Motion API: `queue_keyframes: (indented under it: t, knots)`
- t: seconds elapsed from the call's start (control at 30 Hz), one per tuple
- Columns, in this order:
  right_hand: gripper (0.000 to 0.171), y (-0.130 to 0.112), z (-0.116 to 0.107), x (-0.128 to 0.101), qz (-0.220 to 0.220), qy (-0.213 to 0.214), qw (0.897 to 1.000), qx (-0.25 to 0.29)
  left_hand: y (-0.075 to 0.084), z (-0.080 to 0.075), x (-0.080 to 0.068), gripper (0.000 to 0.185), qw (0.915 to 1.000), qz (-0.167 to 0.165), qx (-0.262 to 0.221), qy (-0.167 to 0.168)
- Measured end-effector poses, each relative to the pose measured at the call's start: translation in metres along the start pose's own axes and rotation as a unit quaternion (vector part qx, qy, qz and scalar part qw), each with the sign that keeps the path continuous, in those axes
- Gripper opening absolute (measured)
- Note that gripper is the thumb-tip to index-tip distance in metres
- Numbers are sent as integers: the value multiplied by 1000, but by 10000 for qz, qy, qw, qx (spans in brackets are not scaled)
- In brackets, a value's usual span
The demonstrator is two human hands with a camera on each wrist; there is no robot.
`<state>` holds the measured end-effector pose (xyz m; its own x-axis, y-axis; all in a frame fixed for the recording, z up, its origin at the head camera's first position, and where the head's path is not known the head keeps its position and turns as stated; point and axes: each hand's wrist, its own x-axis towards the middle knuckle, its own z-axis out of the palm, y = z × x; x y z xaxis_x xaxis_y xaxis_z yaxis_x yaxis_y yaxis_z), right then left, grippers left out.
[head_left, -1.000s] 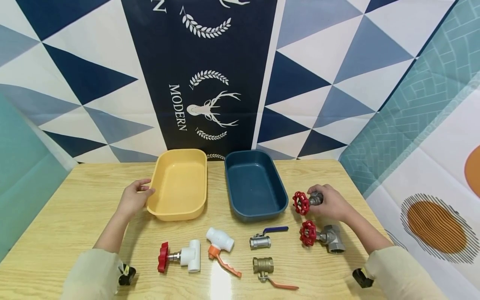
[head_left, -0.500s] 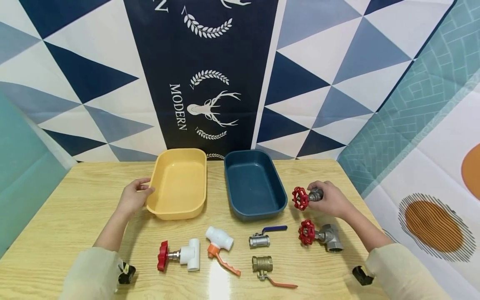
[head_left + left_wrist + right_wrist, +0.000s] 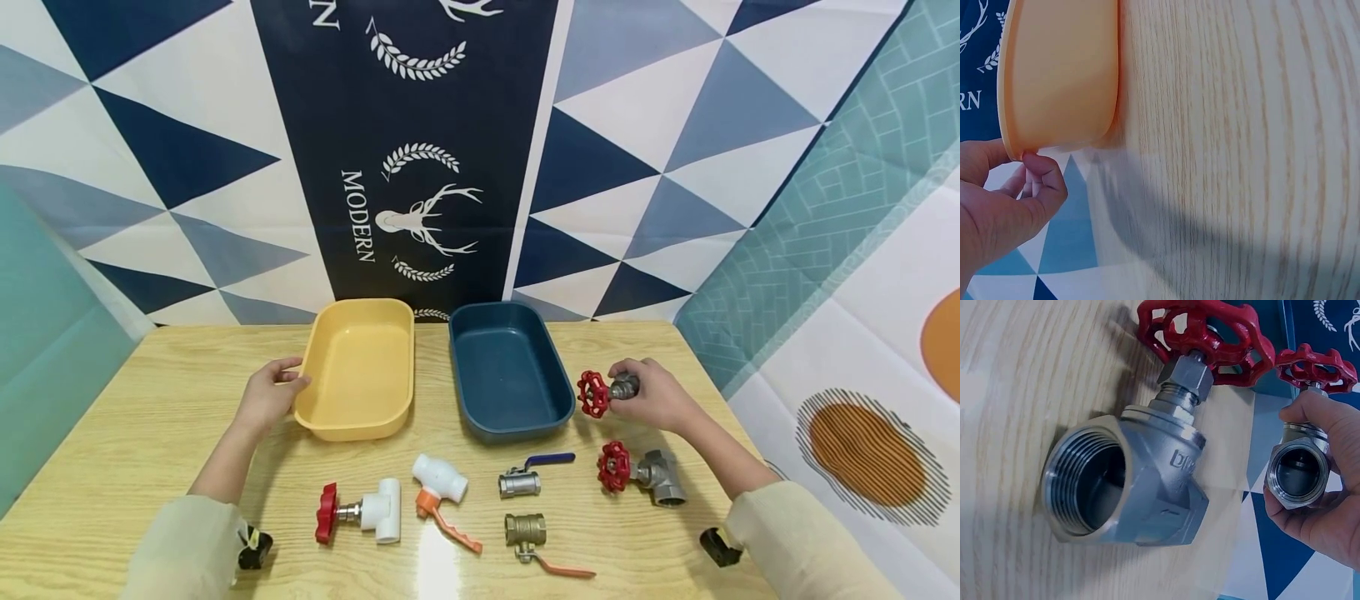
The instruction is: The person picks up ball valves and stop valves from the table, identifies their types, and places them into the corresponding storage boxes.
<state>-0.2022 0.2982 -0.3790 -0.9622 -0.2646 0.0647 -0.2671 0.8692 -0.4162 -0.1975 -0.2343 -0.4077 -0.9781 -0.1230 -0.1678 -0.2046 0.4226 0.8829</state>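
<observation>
Two hands are at work: the right hand (image 3: 656,398) curls round a small steel valve with a red handwheel (image 3: 603,392), lifted off the table at about three o'clock of the blue tray (image 3: 510,371); the left hand (image 3: 268,396) pinches the yellow tray (image 3: 360,367) by its nine o'clock rim; seemingly mid-carry, so the next move calls for swinging the valve over a tray wall; its larger twin (image 3: 645,473) lies at six o'clock of the right hand.

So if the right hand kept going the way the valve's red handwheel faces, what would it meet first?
Probably the dark blue plastic tray: the right hand holds the small steel valve handwheel-first toward its near rim; height is unclear.
</observation>
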Motion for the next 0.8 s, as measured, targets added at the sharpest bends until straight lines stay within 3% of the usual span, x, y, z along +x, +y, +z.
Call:
queue_keyframes:
  t: [0.8]
  knots:
    - [40, -21, -3, 14, -39, 25, 10000, -72, 0, 0, -1, 50, 10000, -36, -39, -26]
